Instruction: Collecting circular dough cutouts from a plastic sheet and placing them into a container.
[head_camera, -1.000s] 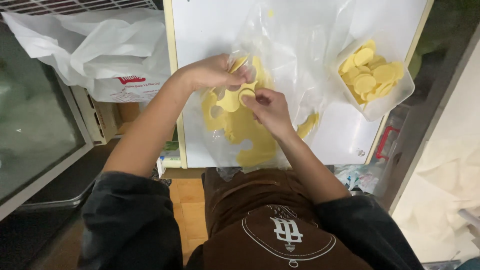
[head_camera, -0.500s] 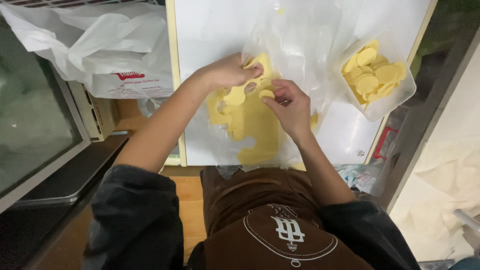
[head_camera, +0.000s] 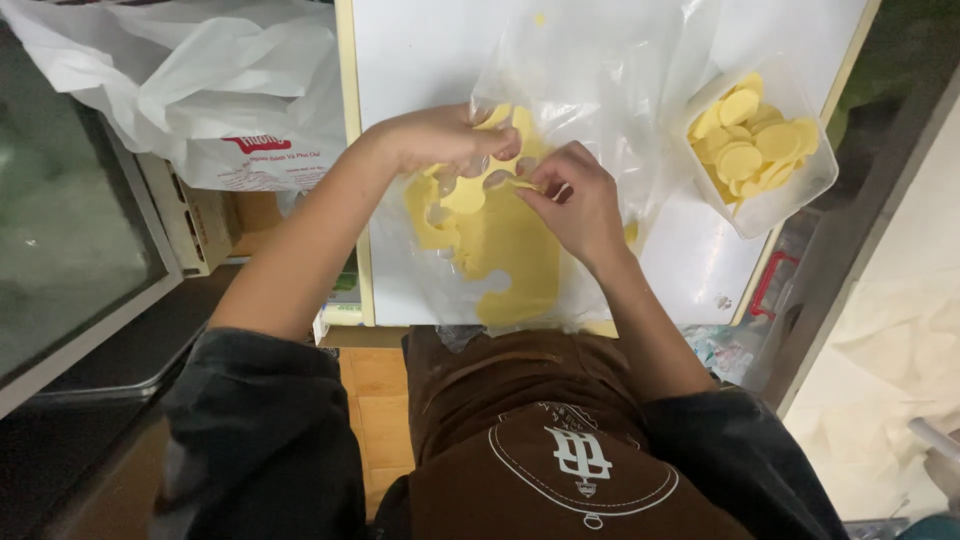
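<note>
A flat sheet of yellow dough (head_camera: 505, 245) with round holes cut out lies on a clear plastic sheet (head_camera: 590, 90) on a white board (head_camera: 420, 50). My left hand (head_camera: 440, 140) rests on the dough's top edge, fingers curled over a cut round. Just beside it, my right hand (head_camera: 570, 195) pinches a thin yellow piece of dough at the sheet's upper part. The two hands' fingertips nearly touch. A clear plastic tub (head_camera: 790, 190) at the right holds several yellow dough discs (head_camera: 750, 150).
A white plastic bag (head_camera: 200, 90) lies at the upper left, over a cardboard box. A glass-fronted appliance (head_camera: 70, 230) stands at the far left. The board's wooden edge (head_camera: 352, 150) runs along its left side. Wooden floor shows below the board.
Both hands have stayed at the top of the dough sheet. The right hand shifted slightly left and now pinches a dough piece close to the left hand's fingers.
</note>
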